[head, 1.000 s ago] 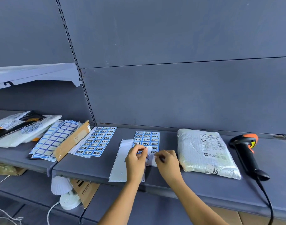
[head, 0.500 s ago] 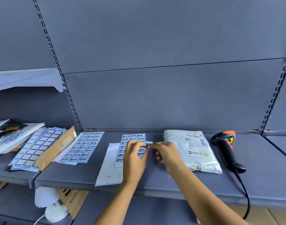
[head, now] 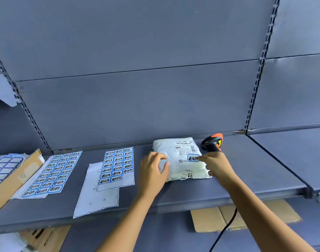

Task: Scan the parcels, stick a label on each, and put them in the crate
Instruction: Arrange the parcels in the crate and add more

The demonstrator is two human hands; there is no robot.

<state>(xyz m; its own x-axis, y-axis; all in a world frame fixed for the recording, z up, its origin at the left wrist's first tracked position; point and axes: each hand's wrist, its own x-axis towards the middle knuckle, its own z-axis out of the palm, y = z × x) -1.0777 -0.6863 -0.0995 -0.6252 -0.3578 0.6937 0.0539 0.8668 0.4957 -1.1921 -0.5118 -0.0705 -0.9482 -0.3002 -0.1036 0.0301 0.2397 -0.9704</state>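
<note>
A white plastic parcel (head: 181,160) with a printed shipping slip lies on the grey shelf (head: 246,171). My right hand (head: 216,167) pinches a small blue-bordered label (head: 192,158) and holds it against the top of the parcel. My left hand (head: 152,171) rests on the parcel's left edge, thumb on the wrapping and fingers loosely curled. The label sheet (head: 117,165) it came from lies just left of my left hand. A black and orange barcode scanner (head: 212,142) stands behind my right hand. No crate is in view.
A second full label sheet (head: 52,173) lies further left, beside a cardboard piece (head: 13,177) and another blue-bordered sheet (head: 2,166). An empty backing sheet (head: 99,193) lies under the middle sheet. Cardboard (head: 219,219) sits on the lower shelf. The scanner cable (head: 226,228) hangs over the shelf's front edge.
My right hand has peeled a label off the middle sheet and carried it right onto the parcel. My left hand left the sheet and moved to the parcel's left edge. The view shifted right.
</note>
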